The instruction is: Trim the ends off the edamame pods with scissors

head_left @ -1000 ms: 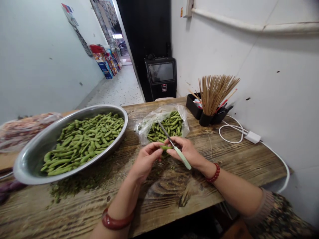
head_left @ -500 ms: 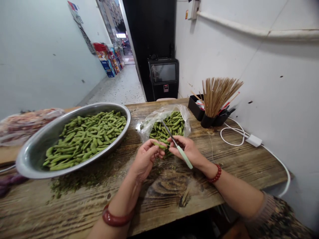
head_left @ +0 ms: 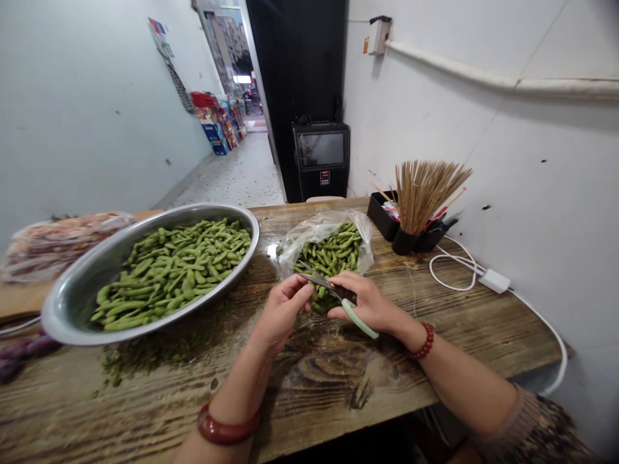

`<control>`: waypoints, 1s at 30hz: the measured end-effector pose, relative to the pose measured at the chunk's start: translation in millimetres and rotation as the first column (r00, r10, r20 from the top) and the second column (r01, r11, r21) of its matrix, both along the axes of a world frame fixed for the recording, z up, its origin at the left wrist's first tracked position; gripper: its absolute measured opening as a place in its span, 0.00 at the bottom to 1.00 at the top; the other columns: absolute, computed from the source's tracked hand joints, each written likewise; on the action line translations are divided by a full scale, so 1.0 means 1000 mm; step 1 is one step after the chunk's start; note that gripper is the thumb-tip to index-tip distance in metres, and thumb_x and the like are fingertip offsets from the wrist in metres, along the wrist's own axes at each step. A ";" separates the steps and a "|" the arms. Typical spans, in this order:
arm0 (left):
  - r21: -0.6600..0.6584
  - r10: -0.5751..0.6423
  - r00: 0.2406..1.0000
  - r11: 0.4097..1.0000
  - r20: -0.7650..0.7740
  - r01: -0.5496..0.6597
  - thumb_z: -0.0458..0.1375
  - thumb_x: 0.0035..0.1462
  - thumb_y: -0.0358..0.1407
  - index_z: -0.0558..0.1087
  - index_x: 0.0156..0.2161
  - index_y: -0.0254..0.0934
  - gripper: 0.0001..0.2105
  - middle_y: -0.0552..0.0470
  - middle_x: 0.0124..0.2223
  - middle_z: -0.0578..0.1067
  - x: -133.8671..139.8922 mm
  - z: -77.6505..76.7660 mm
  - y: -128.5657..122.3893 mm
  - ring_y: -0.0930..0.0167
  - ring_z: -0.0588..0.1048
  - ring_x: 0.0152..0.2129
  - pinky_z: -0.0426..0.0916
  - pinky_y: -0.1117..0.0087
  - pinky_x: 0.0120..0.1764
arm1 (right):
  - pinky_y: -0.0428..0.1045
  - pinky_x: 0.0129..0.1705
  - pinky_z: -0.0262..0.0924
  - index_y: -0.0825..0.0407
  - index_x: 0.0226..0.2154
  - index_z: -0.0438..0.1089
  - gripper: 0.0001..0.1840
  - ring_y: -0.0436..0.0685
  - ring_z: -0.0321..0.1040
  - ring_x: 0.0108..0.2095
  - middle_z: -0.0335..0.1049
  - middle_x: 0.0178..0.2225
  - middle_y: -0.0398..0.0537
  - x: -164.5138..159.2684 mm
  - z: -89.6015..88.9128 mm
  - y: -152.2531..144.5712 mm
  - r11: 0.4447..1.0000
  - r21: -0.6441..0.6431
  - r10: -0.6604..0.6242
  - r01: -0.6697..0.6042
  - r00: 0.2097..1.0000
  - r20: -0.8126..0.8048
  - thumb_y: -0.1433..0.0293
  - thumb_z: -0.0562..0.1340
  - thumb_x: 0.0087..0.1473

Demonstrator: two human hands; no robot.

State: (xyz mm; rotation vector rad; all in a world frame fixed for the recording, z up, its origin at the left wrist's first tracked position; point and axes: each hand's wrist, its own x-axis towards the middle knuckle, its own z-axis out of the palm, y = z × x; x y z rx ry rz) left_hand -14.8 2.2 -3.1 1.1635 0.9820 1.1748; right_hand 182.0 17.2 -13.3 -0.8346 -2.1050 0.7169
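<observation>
My left hand (head_left: pixel 286 308) is closed in a pinch beside the scissors. The edamame pod between its fingers is mostly hidden by the fingertips and blades. Scissors (head_left: pixel 358 319) with pale green handles are gripped in my right hand (head_left: pixel 363 298). Their blades are parted and point left, across the tips of my left fingers. Just beyond both hands lies a clear plastic bag (head_left: pixel 290 250), open and holding many edamame pods (head_left: pixel 333 251). To the left stands a wide metal basin (head_left: pixel 65 316) with a large heap of green pods (head_left: pixel 178 267) in it.
Green trimmings (head_left: pixel 145 354) are scattered on the wooden table (head_left: pixel 309 412) below the basin. Bamboo skewers (head_left: pixel 425 193) stand in a black holder by the right wall, near a white cable (head_left: pixel 536 312). A bag of pinkish food (head_left: pixel 62 241) lies behind the basin.
The scissors have swung from pointing up and away to lying leftward over my left fingertips, and their blades have opened. The pod in my left hand is now mostly covered. The view has shifted slightly.
</observation>
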 end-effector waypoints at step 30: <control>0.106 0.115 0.968 0.990 -0.221 -0.094 0.63 0.48 0.34 0.76 0.31 0.33 0.06 0.53 0.25 0.73 -0.004 0.010 0.003 0.75 0.67 0.21 0.60 0.77 0.23 | 0.47 0.37 0.61 0.56 0.43 0.71 0.20 0.52 0.65 0.33 0.69 0.33 0.47 0.004 -0.002 0.005 0.998 0.018 0.065 -0.065 0.998 0.025 0.62 0.68 0.49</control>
